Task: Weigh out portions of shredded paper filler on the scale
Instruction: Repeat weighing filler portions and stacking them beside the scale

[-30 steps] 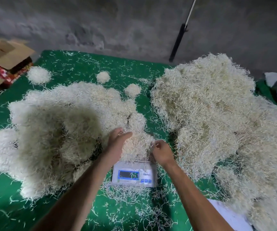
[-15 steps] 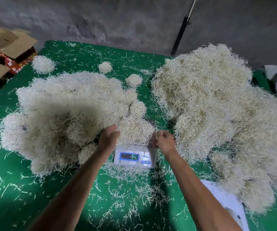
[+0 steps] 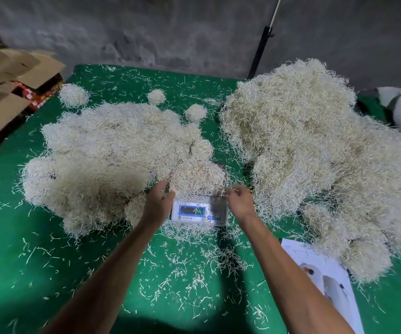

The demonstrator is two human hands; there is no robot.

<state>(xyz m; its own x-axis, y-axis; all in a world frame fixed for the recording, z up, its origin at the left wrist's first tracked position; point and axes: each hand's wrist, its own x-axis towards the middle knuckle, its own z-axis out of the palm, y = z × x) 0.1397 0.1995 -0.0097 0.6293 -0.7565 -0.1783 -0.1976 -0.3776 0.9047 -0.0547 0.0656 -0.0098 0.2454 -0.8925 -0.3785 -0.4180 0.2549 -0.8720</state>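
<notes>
No text readable from here. Scale (image 3: pixel 199 211) has blue-framed display panel, screen dark, digits not legible; small marks beside and below it too blurred to make out. Red cartons (image 3: pixel 29 95) at far left carry white square label patches, print too small to read. White printed sheet (image 3: pixel 332 283) on desk at near right shows pictures only, no legible words. No brand or number distinguishable anywhere

The green table (image 3: pixel 37 273) carries 2 shredded-paper heaps (image 3: pixel 112 162), 3 small clumps (image 3: pixel 73 94), a scale (image 3: pixel 198 212), and a sheet (image 3: pixel 327 276) near its right edge.
</notes>
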